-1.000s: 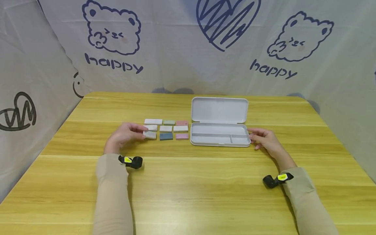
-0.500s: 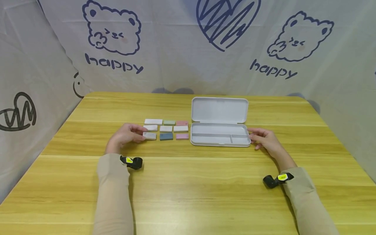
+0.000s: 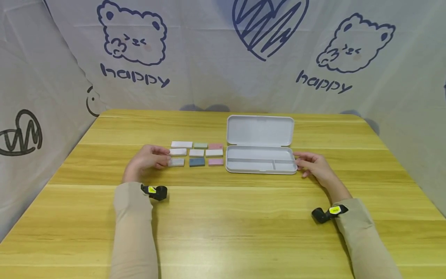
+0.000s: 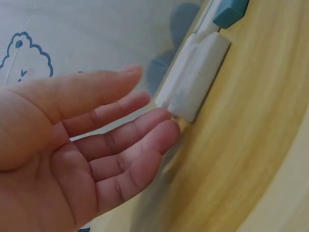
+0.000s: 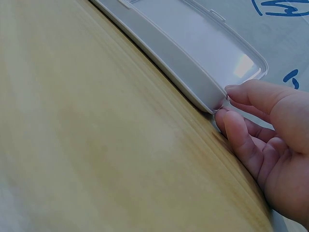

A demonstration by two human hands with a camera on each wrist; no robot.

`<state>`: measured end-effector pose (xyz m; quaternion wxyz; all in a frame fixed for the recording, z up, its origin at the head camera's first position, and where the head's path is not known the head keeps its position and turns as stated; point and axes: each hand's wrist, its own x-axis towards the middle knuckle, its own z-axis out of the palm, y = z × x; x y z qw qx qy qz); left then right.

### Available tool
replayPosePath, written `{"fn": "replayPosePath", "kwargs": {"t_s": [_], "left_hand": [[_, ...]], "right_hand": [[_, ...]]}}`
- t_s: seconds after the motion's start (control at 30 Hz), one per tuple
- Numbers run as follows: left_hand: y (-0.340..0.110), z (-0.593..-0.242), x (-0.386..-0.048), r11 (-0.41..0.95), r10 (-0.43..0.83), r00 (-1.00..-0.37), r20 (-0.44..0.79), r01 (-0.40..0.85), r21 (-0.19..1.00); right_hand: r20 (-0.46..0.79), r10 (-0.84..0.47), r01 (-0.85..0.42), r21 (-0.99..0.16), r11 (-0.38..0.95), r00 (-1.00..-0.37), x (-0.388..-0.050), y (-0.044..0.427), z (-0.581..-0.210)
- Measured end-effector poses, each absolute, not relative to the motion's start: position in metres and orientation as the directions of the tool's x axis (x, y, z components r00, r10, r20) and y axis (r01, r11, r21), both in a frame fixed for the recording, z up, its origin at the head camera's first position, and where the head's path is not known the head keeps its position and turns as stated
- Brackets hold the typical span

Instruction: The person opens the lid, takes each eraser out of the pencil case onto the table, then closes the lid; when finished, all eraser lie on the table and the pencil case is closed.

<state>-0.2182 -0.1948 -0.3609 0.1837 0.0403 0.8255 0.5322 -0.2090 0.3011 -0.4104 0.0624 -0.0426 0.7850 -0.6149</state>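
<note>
Several small erasers lie in rows on the table left of an open white pencil case (image 3: 260, 166). My left hand (image 3: 145, 159) is at the left end of these rows, its fingers relaxed beside the front white eraser (image 3: 176, 162) and the middle white eraser (image 3: 179, 152). In the left wrist view the thumb stands apart from the fingers (image 4: 128, 169), with nothing between them. At the case's right end, my right hand (image 3: 316, 166) pinches the corner between thumb and curled fingers, as the right wrist view shows.
A blue eraser (image 3: 197, 162) and a pink eraser (image 3: 215, 162) complete the front row. Behind them lie other white, green (image 3: 200, 145) and red (image 3: 215, 146) erasers. The case lid (image 3: 260, 131) leans back, and a printed cloth (image 3: 209, 77) hangs behind the table.
The front white eraser has shifted slightly left and toward the person, and the middle white one slightly left. My left fingers have drawn back a little from them. The right hand has not moved.
</note>
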Motion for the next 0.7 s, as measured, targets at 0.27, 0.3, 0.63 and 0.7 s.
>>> {"fn": "replayPosePath", "kwargs": {"t_s": [0.27, 0.3, 0.63, 0.7], "left_hand": [[-0.192, -0.354, -0.217, 0.448, 0.210, -0.944, -0.256, -0.140, 0.883], [-0.191, -0.353, -0.217, 0.456, 0.200, -0.947, -0.251, -0.136, 0.879], [-0.177, -0.353, -0.225, 0.497, 0.140, -0.969, -0.203, -0.108, 0.861], [-0.173, -0.354, -0.227, 0.494, 0.145, -0.969, -0.201, -0.105, 0.863]], "right_hand": [[-0.049, -0.141, 0.014, -0.971, 0.239, -0.989, -0.208, 0.301, -0.410], [-0.049, -0.139, 0.014, -0.971, 0.240, -0.989, -0.207, 0.301, -0.410], [-0.049, -0.138, 0.013, -0.968, 0.251, -0.989, -0.208, 0.302, -0.409], [-0.052, -0.138, 0.016, -0.968, 0.249, -0.989, -0.208, 0.302, -0.409]]}}
